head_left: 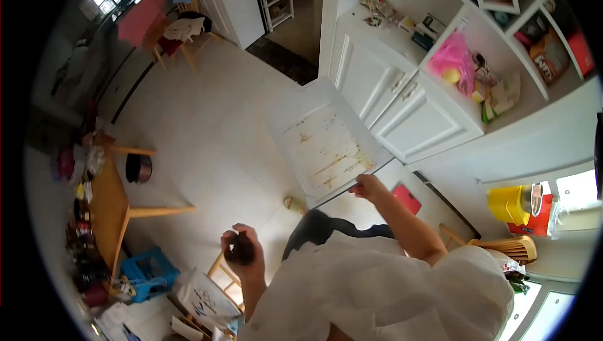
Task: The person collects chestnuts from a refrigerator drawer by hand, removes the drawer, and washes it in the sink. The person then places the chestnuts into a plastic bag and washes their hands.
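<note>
A large white drawer-like bin [323, 143], with brown stains and crumbs scattered over its bottom, lies in front of my body. The fingers of my right hand [366, 188] are closed on its near edge, on the right side. Lower on the left, my left hand [242, 243] is wrapped round a dark brown, roundish object [239, 250], apart from the bin. What that object is, I cannot make out.
White cabinets [370, 77] with filled open shelves stand beyond the bin. A wooden table [108, 203] loaded with items is on the left, near a dark pot [139, 168] and a blue crate [149, 273]. A red item [406, 199] lies right of my right hand.
</note>
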The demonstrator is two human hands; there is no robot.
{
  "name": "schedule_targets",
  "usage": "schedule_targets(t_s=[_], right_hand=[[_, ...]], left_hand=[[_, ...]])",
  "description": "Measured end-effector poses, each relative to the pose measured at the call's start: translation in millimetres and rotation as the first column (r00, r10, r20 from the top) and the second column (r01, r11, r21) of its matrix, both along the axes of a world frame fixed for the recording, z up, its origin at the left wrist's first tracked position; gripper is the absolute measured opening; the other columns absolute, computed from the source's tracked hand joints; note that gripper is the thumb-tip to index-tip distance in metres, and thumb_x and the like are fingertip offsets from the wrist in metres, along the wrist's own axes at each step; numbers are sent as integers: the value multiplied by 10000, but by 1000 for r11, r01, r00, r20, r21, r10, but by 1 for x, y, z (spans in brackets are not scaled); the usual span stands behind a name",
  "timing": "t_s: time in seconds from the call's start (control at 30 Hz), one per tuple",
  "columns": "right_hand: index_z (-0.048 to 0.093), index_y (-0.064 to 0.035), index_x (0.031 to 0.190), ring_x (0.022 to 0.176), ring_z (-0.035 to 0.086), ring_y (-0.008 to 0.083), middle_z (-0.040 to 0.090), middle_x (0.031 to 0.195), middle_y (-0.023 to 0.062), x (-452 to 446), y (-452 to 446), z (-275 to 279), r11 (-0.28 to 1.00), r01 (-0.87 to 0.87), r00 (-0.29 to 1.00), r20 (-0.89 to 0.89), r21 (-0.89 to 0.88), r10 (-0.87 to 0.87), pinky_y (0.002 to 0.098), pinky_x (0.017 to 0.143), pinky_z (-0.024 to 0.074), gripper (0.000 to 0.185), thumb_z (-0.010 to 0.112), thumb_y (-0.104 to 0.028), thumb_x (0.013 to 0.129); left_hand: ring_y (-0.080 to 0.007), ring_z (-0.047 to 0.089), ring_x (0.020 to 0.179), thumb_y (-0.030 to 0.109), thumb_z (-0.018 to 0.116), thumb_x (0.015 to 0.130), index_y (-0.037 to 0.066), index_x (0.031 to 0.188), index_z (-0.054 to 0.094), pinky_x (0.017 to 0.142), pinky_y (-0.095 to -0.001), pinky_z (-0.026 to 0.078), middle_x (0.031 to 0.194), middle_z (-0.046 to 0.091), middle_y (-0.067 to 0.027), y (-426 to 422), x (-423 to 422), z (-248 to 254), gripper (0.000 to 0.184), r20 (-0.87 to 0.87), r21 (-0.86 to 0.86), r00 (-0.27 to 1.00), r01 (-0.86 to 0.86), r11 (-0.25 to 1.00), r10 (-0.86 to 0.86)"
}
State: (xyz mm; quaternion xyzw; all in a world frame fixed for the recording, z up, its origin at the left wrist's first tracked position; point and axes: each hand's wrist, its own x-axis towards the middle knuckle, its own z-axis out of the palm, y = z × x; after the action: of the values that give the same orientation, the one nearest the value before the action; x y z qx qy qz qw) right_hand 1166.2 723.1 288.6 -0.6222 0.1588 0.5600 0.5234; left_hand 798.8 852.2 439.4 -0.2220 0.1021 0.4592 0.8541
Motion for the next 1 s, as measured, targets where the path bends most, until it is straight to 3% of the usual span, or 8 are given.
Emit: schedule_targets(t_s=[0.2, 0.33, 0.37, 0.43, 0.57, 0.87, 0.9, 1.0], right_hand=[[575, 21, 884, 690, 660, 290, 629, 784, 150, 10, 164, -20, 995, -38, 999, 12, 87, 38, 373, 543, 527, 200, 517, -166, 848], [582, 40, 958, 671, 635, 286, 647, 802, 163, 22, 259, 27, 996, 71, 993, -94, 49, -66, 372, 526, 499, 228, 542, -151, 840], [561, 35, 949, 667, 634, 291, 645, 811, 184, 35, 273, -22, 955, -201, 976, 126, 218, 176, 393, 525, 499, 225, 561, -152, 824], [534, 12, 934, 663, 627, 287, 634, 806, 190, 51, 323, 16, 983, 38, 981, -195, 179, -2, 392, 543, 499, 196, 547, -150, 825], [497, -10, 961, 654, 638, 264, 596, 761, 174, 86, 424, 70, 979, 55, 986, -164, 197, -22, 361, 569, 497, 176, 521, -111, 819], [504, 6, 917, 587, 619, 215, 635, 804, 218, 224, 664, 47, 973, 39, 961, -276, 226, 25, 356, 586, 505, 165, 512, -128, 820], [501, 18, 912, 567, 610, 193, 634, 809, 230, 238, 681, 48, 927, 58, 962, -271, 371, 48, 335, 584, 508, 166, 509, -121, 821], [496, 31, 908, 557, 601, 168, 626, 821, 242, 286, 747, 59, 962, 128, 962, -266, 240, -61, 309, 574, 502, 164, 504, -111, 827]], left_hand=[[-191, 518, 1087, 223, 498, 916, 88, 900, 657, 968, -433, 426, 1084, 575, -76, 144, 21, 48, 209, 86, 135, 990, 99, 986, -111], [-180, 502, 1114, 203, 518, 905, 82, 918, 660, 977, -390, 422, 1056, 591, -51, 226, 31, 50, 187, 88, 123, 991, 88, 989, -99], [-181, 502, 1112, 199, 519, 904, 82, 918, 657, 977, -391, 421, 1054, 588, -50, 245, 36, 53, 181, 83, 134, 992, 81, 988, -93], [-184, 506, 1103, 208, 514, 909, 82, 907, 650, 971, -406, 422, 1054, 581, -55, 280, 51, 59, 186, 79, 124, 996, 32, 992, -42], [-185, 511, 1093, 221, 507, 915, 82, 888, 658, 965, -423, 423, 1047, 586, -65, 362, 77, 61, 207, 91, 133, 995, -39, 990, 27], [-201, 521, 1078, 208, 516, 910, 71, 877, 664, 956, -430, 426, 989, 618, -80, 575, 185, 86, 204, -30, 124, 997, -69, 990, 73], [-202, 522, 1074, 205, 524, 907, 69, 877, 664, 955, -429, 427, 989, 616, -79, 594, 201, 92, 198, -40, 106, 996, -73, 992, 78], [-208, 526, 1061, 197, 547, 895, 69, 871, 662, 952, -428, 429, 1000, 605, -78, 668, 260, 100, 174, -34, 77, 998, -56, 995, 59]])
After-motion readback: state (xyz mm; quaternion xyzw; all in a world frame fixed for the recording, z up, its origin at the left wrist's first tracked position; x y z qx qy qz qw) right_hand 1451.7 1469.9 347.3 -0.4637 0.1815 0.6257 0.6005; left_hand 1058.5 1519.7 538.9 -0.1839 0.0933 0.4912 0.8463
